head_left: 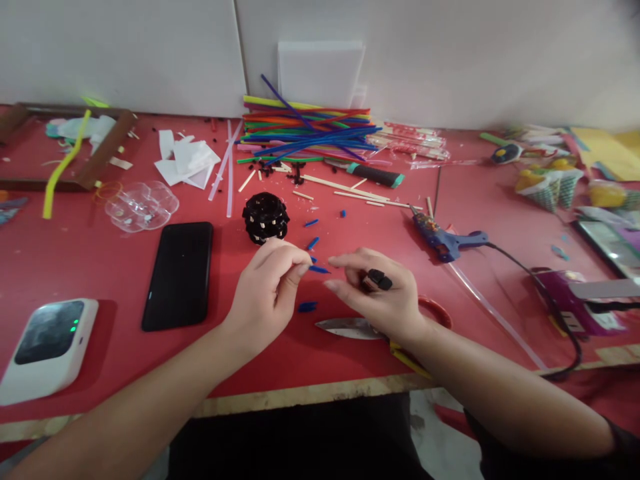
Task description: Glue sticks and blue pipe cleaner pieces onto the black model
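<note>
My left hand [270, 287] pinches a short blue pipe cleaner piece [320, 269] between thumb and forefinger. Facing it across a small gap, my right hand [383, 287] has thumb and forefinger apart, while its other fingers curl around a black-ended object [379, 280] whose kind I cannot make out. Several more blue pieces lie by the hands, among them a cut piece [307, 307] close to the table's front. Just beyond my left hand stands a round black fuzzy craft piece [266, 217] with pale stick ends showing. Scissors [347, 327] lie partly under my right hand.
Coloured pipe cleaners [310, 130] are piled at the back near a craft knife [375, 175] and thin wooden sticks [350, 188]. To the right lies a corded glue gun [447, 241]. A black phone [179, 277] and a white device [50, 347] are on the left.
</note>
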The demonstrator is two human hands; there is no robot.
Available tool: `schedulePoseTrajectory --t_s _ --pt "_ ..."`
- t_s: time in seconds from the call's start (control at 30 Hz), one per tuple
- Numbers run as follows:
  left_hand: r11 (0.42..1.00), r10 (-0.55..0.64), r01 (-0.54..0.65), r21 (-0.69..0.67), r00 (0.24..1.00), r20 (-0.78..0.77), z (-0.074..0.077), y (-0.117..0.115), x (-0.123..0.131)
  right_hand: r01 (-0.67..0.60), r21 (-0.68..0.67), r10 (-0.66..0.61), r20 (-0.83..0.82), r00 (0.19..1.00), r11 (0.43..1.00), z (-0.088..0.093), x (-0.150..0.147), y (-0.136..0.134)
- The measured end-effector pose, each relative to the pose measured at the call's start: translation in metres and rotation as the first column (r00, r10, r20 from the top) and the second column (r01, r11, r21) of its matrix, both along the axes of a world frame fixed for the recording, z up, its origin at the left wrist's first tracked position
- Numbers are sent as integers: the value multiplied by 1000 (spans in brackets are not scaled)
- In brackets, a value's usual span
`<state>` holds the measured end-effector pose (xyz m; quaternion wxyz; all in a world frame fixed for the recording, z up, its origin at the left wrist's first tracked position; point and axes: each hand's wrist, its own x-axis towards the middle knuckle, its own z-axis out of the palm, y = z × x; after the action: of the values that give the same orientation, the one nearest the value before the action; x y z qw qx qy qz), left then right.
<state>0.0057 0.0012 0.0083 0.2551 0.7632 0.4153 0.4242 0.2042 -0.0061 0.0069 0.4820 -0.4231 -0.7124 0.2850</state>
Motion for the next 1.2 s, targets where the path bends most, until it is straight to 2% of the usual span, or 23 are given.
schedulePoseTrajectory --t_s 0.1,0.23,0.37,0.53,1.0,1.2 --pt "1000 29 -29 -4 1000 -11 0 0 1 -65 32 67 -48 997 997 3 2 0" --pt "1000 27 -27 -1 1000 -11 2 0 1 -42 1 42 -42 998 999 5 3 -1" --pt "1000 21 -21 -6 1000 -3 2 0 1 -125 8 125 -70 990 992 4 2 -1" --pt "1000 11 -11 -9 1000 -13 1 -1 0 -20 -65 16 -62 998 998 1 1 -3" --pt "999 -37 37 -6 999 -19 -2 -2 -1 -17 58 15 31 999 998 -1 1 0" --pt "999 -23 22 -47 999 -23 0 -2 0 32 16 -32 20 999 999 1 2 -2"
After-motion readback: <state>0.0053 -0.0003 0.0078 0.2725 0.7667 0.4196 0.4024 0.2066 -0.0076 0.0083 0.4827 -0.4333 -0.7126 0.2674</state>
